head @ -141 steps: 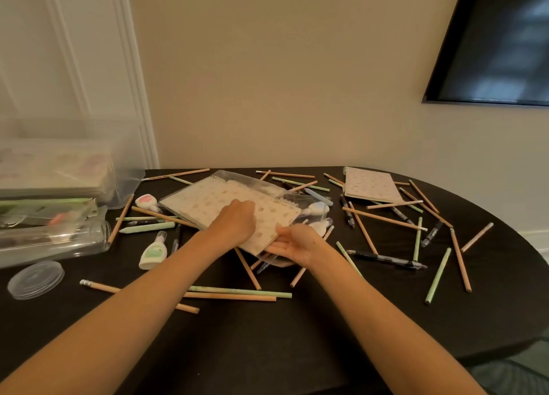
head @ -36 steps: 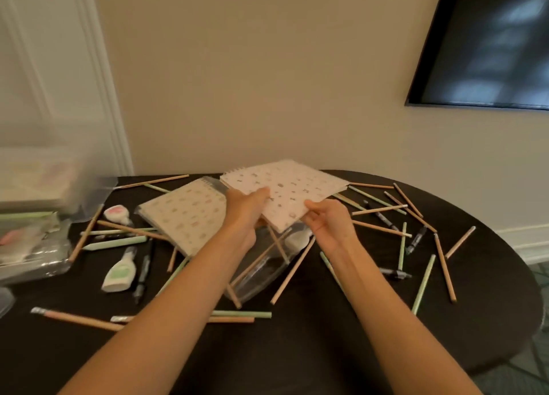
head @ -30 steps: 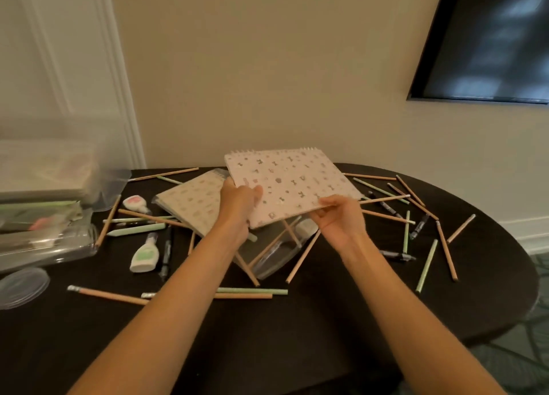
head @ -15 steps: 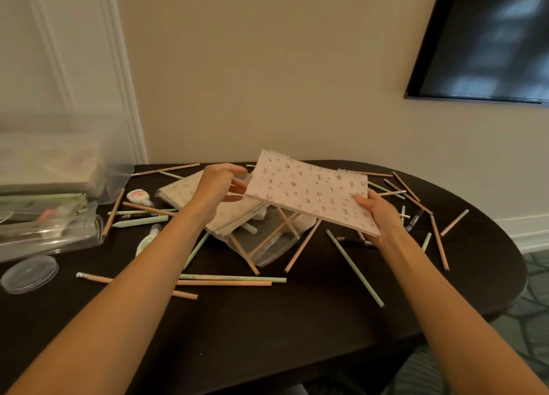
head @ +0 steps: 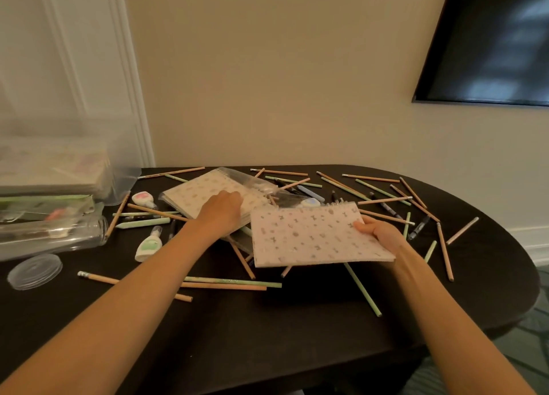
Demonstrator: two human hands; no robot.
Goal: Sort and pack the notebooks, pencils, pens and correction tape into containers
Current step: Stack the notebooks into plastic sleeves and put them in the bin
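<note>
My right hand (head: pixel 378 235) pinched the spotted notebook (head: pixel 309 237) by its 3 o'clock edge, thumb on top, holding it over the table (head: pixel 267 329). My left hand (head: pixel 221 213), arm stretched toward 11 o'clock, lay palm-down with loose fingers on the other notebook (head: pixel 202 191).

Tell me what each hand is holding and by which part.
The right hand holds the spiral notebook, grip on its right edge, thumb on top. The left hand lies on the second notebook; a hold cannot be told.

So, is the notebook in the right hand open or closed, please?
Closed: the pink patterned spiral notebook shows only its cover, pages flat beneath.
</note>
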